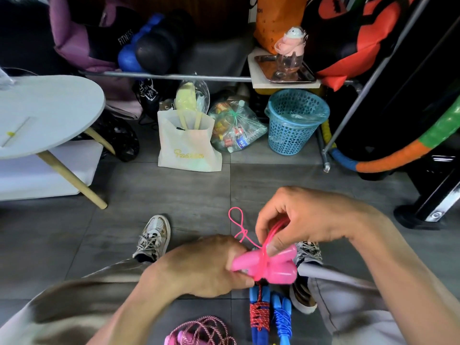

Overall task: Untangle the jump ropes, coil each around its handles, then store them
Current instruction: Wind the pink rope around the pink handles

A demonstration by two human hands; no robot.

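Gripping bright pink handles [267, 266] bound by thin pink rope [240, 229], left hand [199, 267]; right fingers [276, 241] pinching rope

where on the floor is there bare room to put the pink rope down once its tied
Bare tiles lie between the white bag, the table leg and the left shoe. Crowded: under the hands, where the coiled red rope, blue rope and loose pink cord lie.

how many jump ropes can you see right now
4: pink rope held in both hands; red rope and blue rope coiled on the floor below; braided pink rope at the bottom edge. More may be hidden.
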